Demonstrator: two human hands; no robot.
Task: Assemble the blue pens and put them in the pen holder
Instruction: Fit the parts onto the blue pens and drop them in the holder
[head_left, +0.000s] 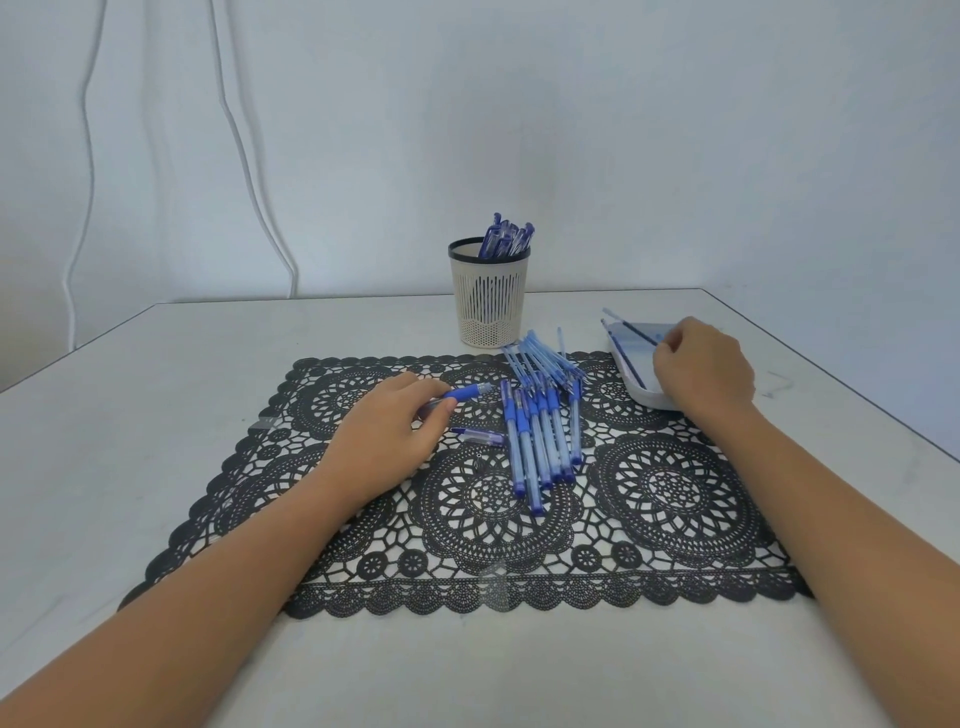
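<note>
My left hand (395, 431) grips a blue pen barrel (465, 392) over the black lace mat (467, 519), its open end pointing right. My right hand (701, 366) reaches into a white tray (644, 397) at the right and pinches a thin ink refill (631, 327). Another refill (626, 358) lies in the tray. Several pen barrels (540, 441) lie side by side on the mat, with loose refills (540, 358) fanned out behind them. A pen cap (480, 435) and a small tip piece (477, 460) lie near my left hand. The cream pen holder (488, 296) stands behind, with several finished pens (506, 239) in it.
The grey table (156, 389) carries the mat; its right edge runs close past the tray. A small piece of tape (265, 418) sits at the mat's left edge. White cloth hangs behind the table.
</note>
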